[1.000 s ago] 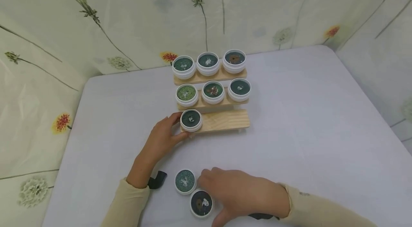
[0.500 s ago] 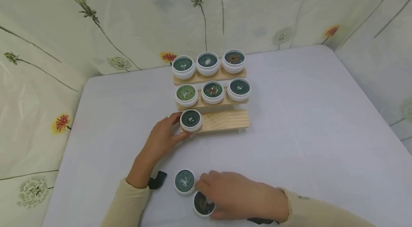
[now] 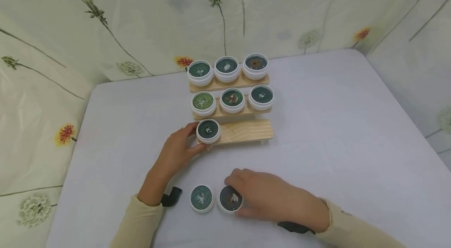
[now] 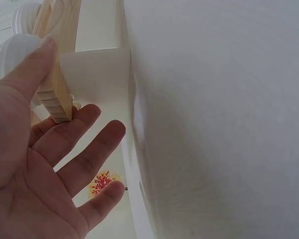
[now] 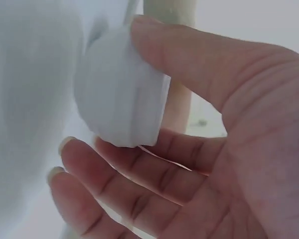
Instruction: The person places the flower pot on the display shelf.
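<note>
My left hand [image 3: 177, 148] holds a small round white jar with a dark green top [image 3: 208, 129], which stands on the left end of the lowest wooden shelf [image 3: 246, 131]. In the left wrist view, the thumb lies along that jar [image 4: 15, 55] beside the end of the wooden board [image 4: 55, 97]; the lower fingers extend free. Between thumb and fingers my right hand [image 3: 267, 195] grips another white jar, dark-topped with a brown patch [image 3: 230, 199]. Its white side [image 5: 122, 89] fills the grasp in the right wrist view. A teal-topped jar [image 3: 202, 198] stands just left of it.
Behind the lowest shelf, the middle shelf [image 3: 218, 114] and the back shelf [image 3: 243, 83] each carry three similar white jars. White cloth covers the table [image 3: 334, 142]. A flower-printed curtain [image 3: 158, 17] hangs along its back and sides.
My right hand closed on the dark-topped jar with the brown patch and moved it away from me and slightly right, apart from the teal-topped jar. The left hand has stayed in place.
</note>
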